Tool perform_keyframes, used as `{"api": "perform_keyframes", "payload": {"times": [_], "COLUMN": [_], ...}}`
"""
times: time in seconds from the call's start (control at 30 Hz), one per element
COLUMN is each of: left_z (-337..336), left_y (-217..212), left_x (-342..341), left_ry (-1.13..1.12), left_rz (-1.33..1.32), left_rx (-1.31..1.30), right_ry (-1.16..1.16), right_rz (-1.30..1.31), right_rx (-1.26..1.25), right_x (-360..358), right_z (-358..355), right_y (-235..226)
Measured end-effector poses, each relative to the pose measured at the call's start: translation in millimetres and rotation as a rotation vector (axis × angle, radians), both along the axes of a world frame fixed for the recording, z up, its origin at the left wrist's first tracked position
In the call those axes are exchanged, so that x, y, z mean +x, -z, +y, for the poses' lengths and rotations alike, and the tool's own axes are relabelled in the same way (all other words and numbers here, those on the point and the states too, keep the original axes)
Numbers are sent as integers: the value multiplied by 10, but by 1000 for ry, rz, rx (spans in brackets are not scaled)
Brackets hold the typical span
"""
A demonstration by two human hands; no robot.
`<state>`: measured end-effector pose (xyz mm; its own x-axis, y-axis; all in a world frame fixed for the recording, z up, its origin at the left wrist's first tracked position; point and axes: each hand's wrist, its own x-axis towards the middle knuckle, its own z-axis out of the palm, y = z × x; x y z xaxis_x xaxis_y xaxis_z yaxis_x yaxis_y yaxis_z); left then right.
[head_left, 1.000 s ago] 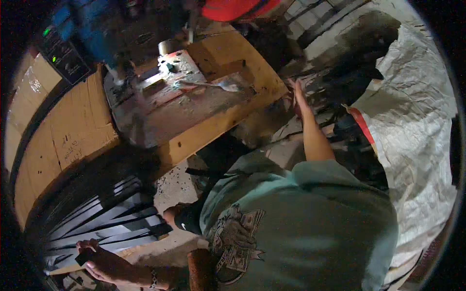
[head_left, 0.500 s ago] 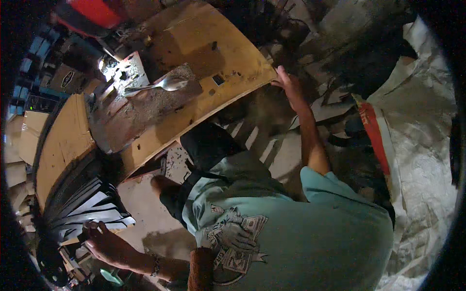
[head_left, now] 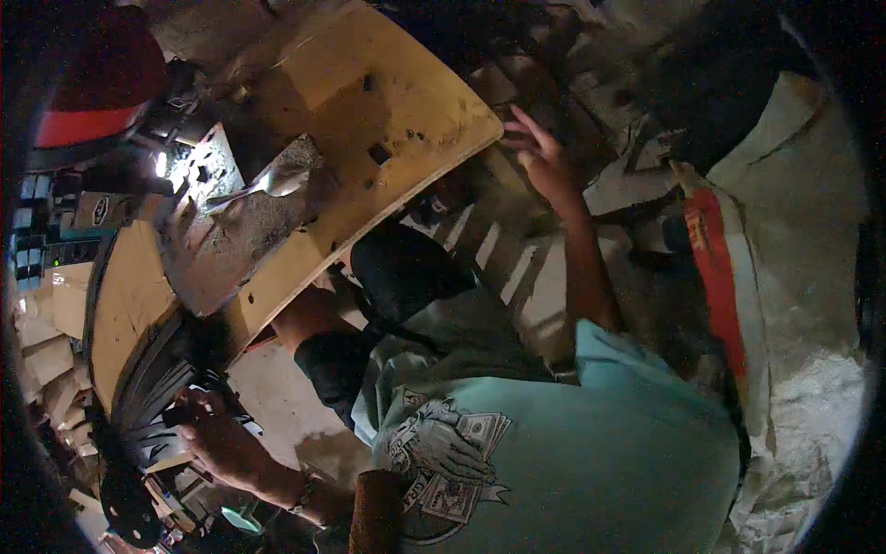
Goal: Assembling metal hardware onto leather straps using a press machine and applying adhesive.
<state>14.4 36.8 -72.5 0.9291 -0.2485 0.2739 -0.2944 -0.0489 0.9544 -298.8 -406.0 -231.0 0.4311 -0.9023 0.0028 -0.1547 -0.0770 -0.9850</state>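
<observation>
At the lower left, my left hand [head_left: 221,443] is closed, with a small dark object at its fingertips that I cannot make out. It hangs over a fanned bundle of dark, flat strips [head_left: 164,406]. My right hand [head_left: 543,164] is beside the right corner of a worn wooden tabletop [head_left: 406,97], fingers stretched apart and holding nothing. Whether a fingertip touches the edge is unclear. On the tabletop a metal spoon [head_left: 284,181] lies across a dusty, dirt-covered board [head_left: 221,245], well away from both hands.
A bright lamp [head_left: 162,164] shines at the board's far end, near a red and black object [head_left: 88,125]. A curved wooden panel [head_left: 134,300] adjoins the table at left. Boxes [head_left: 74,300] stack beyond it. A large pale sack [head_left: 803,277] with a red stripe stands at right.
The view has shifted, with the table sliding left. My right hand has come off the table corner, its fingers spreading. My left hand has moved over the dark strips, still closed.
</observation>
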Motion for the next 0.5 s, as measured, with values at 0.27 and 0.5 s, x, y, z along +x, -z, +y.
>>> {"api": "perform_keyframes", "payload": {"times": [0.27, 0.5], "left_z": [-344, -15], "left_y": [228, 485], "left_x": [-121, 548], "left_ry": [209, 371], "left_rz": [120, 138], "left_rx": [36, 281], "right_ry": [-107, -326], "right_rz": [-129, -472], "right_rx": [205, 464], "right_x": [161, -88], "right_z": [165, 927], "right_y": [57, -569]}}
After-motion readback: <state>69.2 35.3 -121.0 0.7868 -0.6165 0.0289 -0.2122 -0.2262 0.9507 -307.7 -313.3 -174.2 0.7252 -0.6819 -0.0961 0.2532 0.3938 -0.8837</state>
